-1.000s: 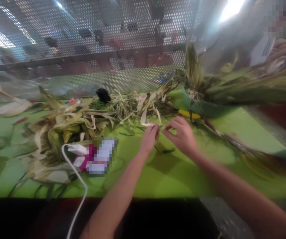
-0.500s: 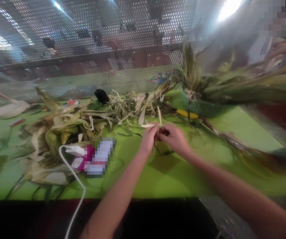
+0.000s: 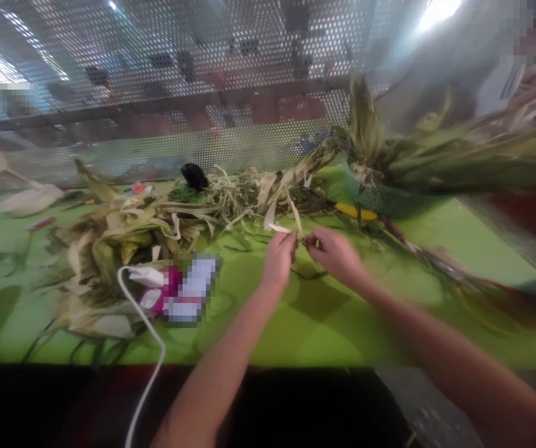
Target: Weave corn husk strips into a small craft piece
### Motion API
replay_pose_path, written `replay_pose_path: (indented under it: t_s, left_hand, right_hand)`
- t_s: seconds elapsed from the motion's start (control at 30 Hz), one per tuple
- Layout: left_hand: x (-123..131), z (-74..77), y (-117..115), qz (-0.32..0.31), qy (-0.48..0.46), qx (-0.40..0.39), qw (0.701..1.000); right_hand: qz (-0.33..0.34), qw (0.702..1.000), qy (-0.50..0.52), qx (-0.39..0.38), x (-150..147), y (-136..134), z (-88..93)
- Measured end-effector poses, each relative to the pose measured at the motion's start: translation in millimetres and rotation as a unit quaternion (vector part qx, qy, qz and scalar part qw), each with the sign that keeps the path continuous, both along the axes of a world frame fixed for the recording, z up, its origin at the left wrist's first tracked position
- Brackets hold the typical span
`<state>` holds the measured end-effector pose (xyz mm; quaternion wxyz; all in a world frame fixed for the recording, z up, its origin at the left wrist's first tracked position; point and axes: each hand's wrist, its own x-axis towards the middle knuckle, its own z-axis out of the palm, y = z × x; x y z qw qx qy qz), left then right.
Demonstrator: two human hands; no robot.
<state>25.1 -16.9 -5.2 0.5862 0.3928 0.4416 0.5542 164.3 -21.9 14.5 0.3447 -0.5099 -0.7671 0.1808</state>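
Pale dried husk strips point(image 3: 295, 213) stick up and leftward from between my two hands, above the middle of the green table point(image 3: 258, 339). My left hand point(image 3: 278, 258) is closed in a pinch around their base. Close on its right, my right hand point(image 3: 336, 254) has thumb and fingertips pinched together at the same base, a small gap between the hands. A darker, thin strip hangs below them. Just behind lies a pile of loose husks and fibres point(image 3: 231, 196). Where the strips cross is too small and blurred to make out.
Left lies a heap of dried husks point(image 3: 123, 233). By it are a blurred-out phone-like rectangle point(image 3: 193, 289), a magenta item point(image 3: 171, 283) and a white cable point(image 3: 156, 336). Right, a green basket point(image 3: 384, 200) bears long husk leaves point(image 3: 459, 165). Perforated metal point(image 3: 249, 134) stands behind.
My right hand has drawn slightly to the right, opening a gap from my left hand. The upright strip now leans more to the left. The whole view has shifted slightly.
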Motion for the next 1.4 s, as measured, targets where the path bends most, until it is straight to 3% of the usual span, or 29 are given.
replay_pose_path:
  t_s: [0.1, 0.2, 0.33, 0.43, 0.63, 0.8, 0.97, 1.13, 1.3, 1.4]
  left_hand:
    - [-1, 0.1, 0, -0.003, -0.024, -0.003, 1.000]
    - [-4, -1.2, 1, -0.007, 0.017, 0.011, 1.000]
    - [-5, -2.5, 1, 0.003, 0.109, 0.082, 0.991]
    - [-1, -2.7, 0, 0.002, 0.119, 0.123, 0.985]
    - [2, -5.2, 0, 0.004, 0.092, 0.095, 0.991]
    - [4, -3.3, -2, -0.005, 0.015, 0.047, 0.999]
    - [7, 3.2, -4, 0.006, -0.050, 0.016, 0.999]
    - [2, 5.1, -4, -0.042, -0.084, 0.007, 0.996]
    - [-5, 7.1, -3, -0.080, -0.035, 0.034, 0.996]
    - [-5, 8.2, -3, -0.088, 0.001, 0.049, 0.995]
  right_hand:
    - [-0.005, 1.000, 0.004, -0.001, 1, 0, 1.6]
    - [-0.004, 0.990, 0.109, -0.088, 0, 3, -1.7]
    - [0.046, 0.903, 0.329, -0.272, -3, 7, -5.2]
    - [0.053, 0.870, 0.403, -0.281, -4, 6, -4.3]
    - [0.013, 0.884, 0.418, -0.207, -5, 3, -2.8]
    - [-0.019, 0.899, 0.405, -0.168, -4, 5, -5.2]
    - [-0.039, 0.896, 0.410, -0.166, -3, 5, -2.2]
    - [-0.031, 0.879, 0.443, -0.173, -1, 4, 2.6]
    - [0.032, 0.867, 0.445, -0.220, 3, 6, 3.9]
    - [0.037, 0.863, 0.443, -0.240, 4, 8, 2.9]
